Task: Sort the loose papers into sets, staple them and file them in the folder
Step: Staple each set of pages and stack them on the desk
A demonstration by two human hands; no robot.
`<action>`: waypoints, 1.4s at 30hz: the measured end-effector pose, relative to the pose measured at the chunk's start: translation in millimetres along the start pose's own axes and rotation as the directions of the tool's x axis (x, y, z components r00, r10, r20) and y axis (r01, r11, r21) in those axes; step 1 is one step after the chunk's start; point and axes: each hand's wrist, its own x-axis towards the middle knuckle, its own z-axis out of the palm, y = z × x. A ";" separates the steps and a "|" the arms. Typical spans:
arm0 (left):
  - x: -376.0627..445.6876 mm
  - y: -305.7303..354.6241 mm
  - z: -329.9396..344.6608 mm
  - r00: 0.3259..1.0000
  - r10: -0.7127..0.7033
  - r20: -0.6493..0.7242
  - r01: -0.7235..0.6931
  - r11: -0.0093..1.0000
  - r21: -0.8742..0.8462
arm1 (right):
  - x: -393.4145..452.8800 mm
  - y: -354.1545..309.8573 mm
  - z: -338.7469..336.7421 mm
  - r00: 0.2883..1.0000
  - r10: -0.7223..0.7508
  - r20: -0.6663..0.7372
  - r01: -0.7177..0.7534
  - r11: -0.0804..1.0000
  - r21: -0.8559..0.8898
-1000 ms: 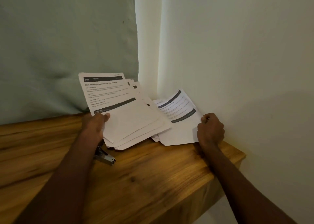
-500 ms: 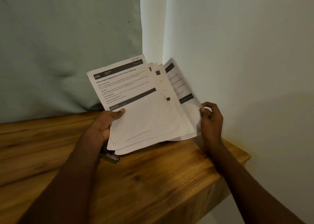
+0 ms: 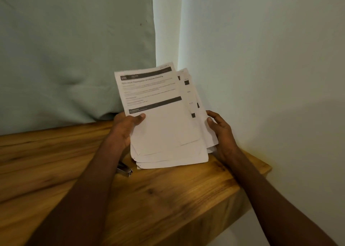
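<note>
A stack of several printed white papers (image 3: pixel 164 126) with dark header bars is held tilted up above the wooden table's far right corner. My left hand (image 3: pixel 125 128) grips the stack's left edge, thumb on the top sheet. My right hand (image 3: pixel 222 132) holds the right edge, fingers curled behind the sheets and thumb on the front. The sheets are unevenly fanned, with lower corners sticking out. A metal stapler (image 3: pixel 124 169) lies on the table, mostly hidden under my left forearm. No folder is in view.
The wooden table (image 3: pixel 168 199) ends in a corner at the right, against a pale wall (image 3: pixel 270 59). A grey-green cushion or fabric panel (image 3: pixel 65 49) stands behind the table on the left.
My right hand lifted the sheets that lay by the wall and brought them against the left hand's stack. Both hands now hold one combined stack, more upright and closer together.
</note>
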 end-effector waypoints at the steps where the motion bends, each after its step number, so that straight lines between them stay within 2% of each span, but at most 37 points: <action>1: 1.5 0.5 -3.1 1.000 -0.006 -0.009 0.006 1.000 -0.019 | 1.2 0.6 -0.6 1.000 0.005 0.016 -0.005 1.000 -0.004; 5: 7.3 -3.3 -15.2 0.999 -0.026 -0.038 0.023 0.998 -0.057 | 6.2 6.0 -3.3 0.998 0.034 0.048 -0.032 0.998 -0.053; 7: 9.8 -5.2 -24.2 0.996 -0.017 -0.084 0.013 0.998 -0.054 | 8.7 12.0 -5.2 0.997 0.037 -0.063 -0.047 0.987 -0.154; 8: 11.9 -4.8 -30.3 0.994 -0.006 -0.109 0.002 0.999 -0.038 | 10.3 17.0 -7.6 0.992 -0.004 -0.123 -0.030 0.961 -0.274; 10: 15.8 -2.9 -41.5 0.990 0.013 -0.144 -0.017 1.000 -0.026 | 14.1 29.0 -13.9 0.983 -0.122 -0.137 0.021 0.816 -0.577; 12: 18.0 -3.1 -52.1 0.984 0.009 -0.177 -0.017 0.999 -0.044 | 16.3 34.9 -16.2 0.980 -0.165 -0.115 0.022 0.655 -0.755; 17: 26.4 -11.4 -78.0 0.955 0.076 -0.286 -0.058 0.996 0.069 | 19.0 33.2 -16.5 0.975 -0.101 -0.198 -0.123 0.498 -0.858; 20: 29.0 -12.9 -83.1 0.955 0.102 -0.280 -0.063 0.988 0.144 | 18.2 34.8 -12.0 0.989 -0.030 -0.148 -0.127 0.362 -0.924; 22: 29.7 -12.2 -86.0 0.955 0.102 -0.280 -0.053 0.982 0.179 | 18.2 35.6 -11.7 0.993 0.001 -0.121 -0.115 0.323 -0.939; 31: 30.9 -14.1 -83.3 0.960 0.146 -0.237 -0.070 0.951 0.301 | 17.0 31.2 -15.6 0.991 0.005 -0.135 -0.125 0.423 -0.897; 36: 28.6 -12.4 -80.6 0.967 0.148 -0.209 -0.075 0.944 0.321 | 15.1 31.9 -18.1 0.985 -0.040 -0.166 -0.125 0.491 -0.862; 39: 29.7 -12.4 -85.4 0.968 0.134 -0.214 -0.064 0.950 0.305 | 13.9 29.1 -16.7 0.952 -0.136 -0.274 -0.168 0.516 -0.840; 42: 28.3 -12.4 -90.4 0.960 0.110 -0.258 -0.040 0.964 0.262 | 12.3 24.1 -17.2 0.853 -0.267 -0.448 -0.266 0.516 -0.814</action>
